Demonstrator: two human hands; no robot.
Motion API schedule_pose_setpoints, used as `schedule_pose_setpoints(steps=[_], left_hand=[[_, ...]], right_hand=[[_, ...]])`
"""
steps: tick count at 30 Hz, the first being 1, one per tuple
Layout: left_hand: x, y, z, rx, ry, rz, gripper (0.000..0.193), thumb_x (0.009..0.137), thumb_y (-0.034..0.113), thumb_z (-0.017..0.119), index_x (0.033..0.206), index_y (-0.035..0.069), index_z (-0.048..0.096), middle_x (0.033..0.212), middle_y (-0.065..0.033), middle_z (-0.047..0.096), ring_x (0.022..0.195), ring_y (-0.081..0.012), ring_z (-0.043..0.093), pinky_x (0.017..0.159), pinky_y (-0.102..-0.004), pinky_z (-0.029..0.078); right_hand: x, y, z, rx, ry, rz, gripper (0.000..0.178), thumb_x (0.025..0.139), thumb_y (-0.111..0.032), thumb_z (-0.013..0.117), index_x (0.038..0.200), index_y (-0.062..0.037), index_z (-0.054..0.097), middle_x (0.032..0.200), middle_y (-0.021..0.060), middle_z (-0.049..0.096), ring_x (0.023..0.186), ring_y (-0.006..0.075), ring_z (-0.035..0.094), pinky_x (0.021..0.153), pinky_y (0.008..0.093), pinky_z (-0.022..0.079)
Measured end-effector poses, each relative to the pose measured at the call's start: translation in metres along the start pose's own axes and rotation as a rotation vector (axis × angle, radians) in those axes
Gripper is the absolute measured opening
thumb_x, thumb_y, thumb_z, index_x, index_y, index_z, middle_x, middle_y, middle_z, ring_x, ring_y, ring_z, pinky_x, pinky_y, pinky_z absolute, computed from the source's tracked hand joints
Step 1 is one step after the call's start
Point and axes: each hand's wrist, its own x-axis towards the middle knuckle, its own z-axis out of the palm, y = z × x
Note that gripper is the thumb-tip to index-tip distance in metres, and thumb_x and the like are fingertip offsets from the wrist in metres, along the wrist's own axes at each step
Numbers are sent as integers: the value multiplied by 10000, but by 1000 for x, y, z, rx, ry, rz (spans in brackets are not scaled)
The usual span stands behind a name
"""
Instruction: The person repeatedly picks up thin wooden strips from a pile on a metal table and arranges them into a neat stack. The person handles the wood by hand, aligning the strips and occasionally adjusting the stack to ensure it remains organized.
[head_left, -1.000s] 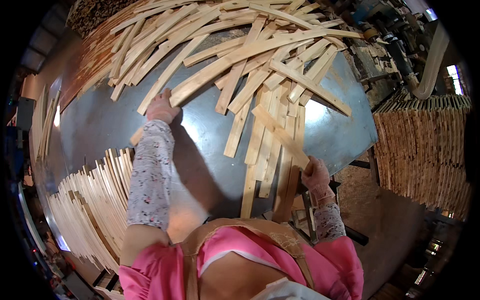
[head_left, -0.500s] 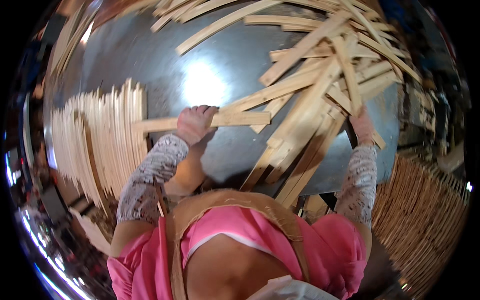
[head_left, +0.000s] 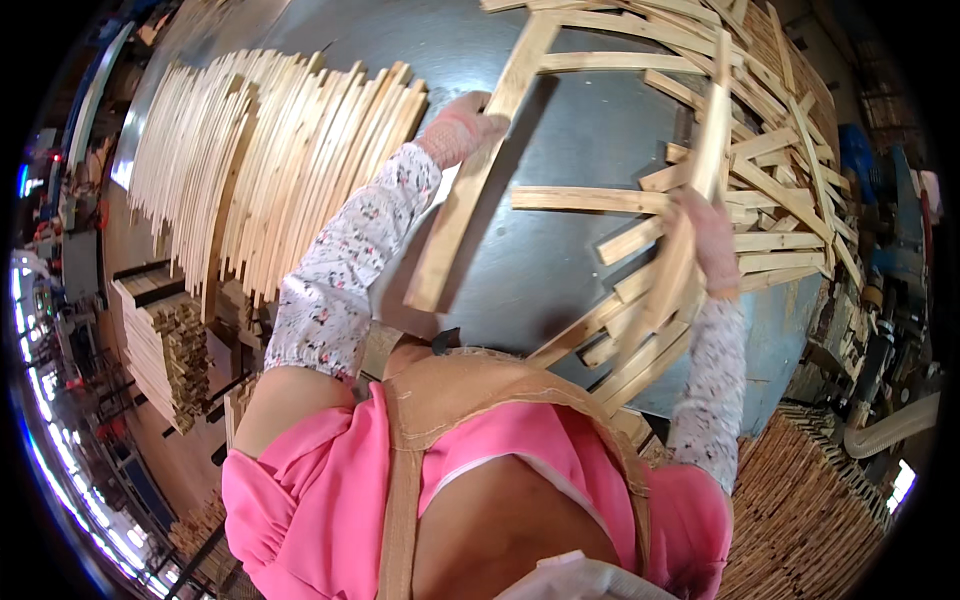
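Note:
My left hand [head_left: 462,129] is closed round a flat wooden strip [head_left: 452,225], which slants over the metal tabletop beside the row of strips. Another wooden strip [head_left: 708,135] is gripped by my right hand [head_left: 708,238], somewhat blurred, above the right-hand pile. Its lower end is smeared by motion. To the left of my left hand, many narrow strips stand close together in a row [head_left: 290,160]. Around and beyond my right hand lies a loose heap of strips [head_left: 780,190], pointing in various directions. One loose strip [head_left: 590,200] lies on the tabletop between my hands.
The grey metal tabletop [head_left: 400,40] spans the area ahead. Below its left side, stacked wood [head_left: 165,350] rests on a rack. A large stack of strips [head_left: 810,510] stands at the lower right, near a pale flexible hose [head_left: 890,428].
The strip in my left hand has swung from roughly level to a steep slant. My right hand now holds a strip raised from the pile. The view has shifted.

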Motion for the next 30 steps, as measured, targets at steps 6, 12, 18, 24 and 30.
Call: schedule_pose_setpoints(steps=[6, 12, 18, 24, 30], left_hand=[[-41, -59, -77, -515, 111, -199, 602, 993, 371, 705, 1460, -2, 633, 1182, -191, 761, 1069, -270, 726, 974, -415, 570], [-98, -187, -184, -50, 304, -398, 524, 1000, 328, 675, 1405, -4, 649, 1183, -249, 740, 1121, -372, 721, 1016, -426, 564], [-167, -325, -274, 859, 232, -552, 563, 983, 310, 676, 1517, 176, 560, 1425, -198, 627, 1281, -349, 649, 1073, -457, 544], [-190, -374, -262, 1061, 410, -420, 672, 1006, 389, 675, 1623, 274, 435, 1585, -98, 532, 1421, -334, 549, 1185, -456, 447], [-248, -361, -168, 632, 507, -273, 608, 1021, 435, 640, 1565, 170, 578, 1544, -123, 595, 1470, -310, 515, 1242, -416, 398]], right_hand=[[37, -90, 293, 373, -154, 241, 572, 1097, -374, 544, 1464, 60, 479, 1051, 290, 728, 910, 406, 749, 837, 467, 618], [-81, -126, 448, -458, -415, 180, 1009, 1068, -591, 453, 1644, 143, 68, 1136, 404, 718, 1118, 545, 696, 982, 551, 549], [-105, -121, 462, -516, -420, 259, 1096, 1052, -609, 479, 1648, 162, -22, 1134, 405, 720, 1116, 528, 709, 977, 532, 551], [-98, -17, 464, -427, -412, 92, 858, 1043, -502, 584, 1588, 105, 320, 989, 292, 745, 968, 416, 750, 877, 461, 579], [-111, -73, 478, 592, -457, 552, 421, 1064, -337, 594, 1254, 38, 624, 853, 110, 714, 698, 245, 708, 660, 349, 571]])
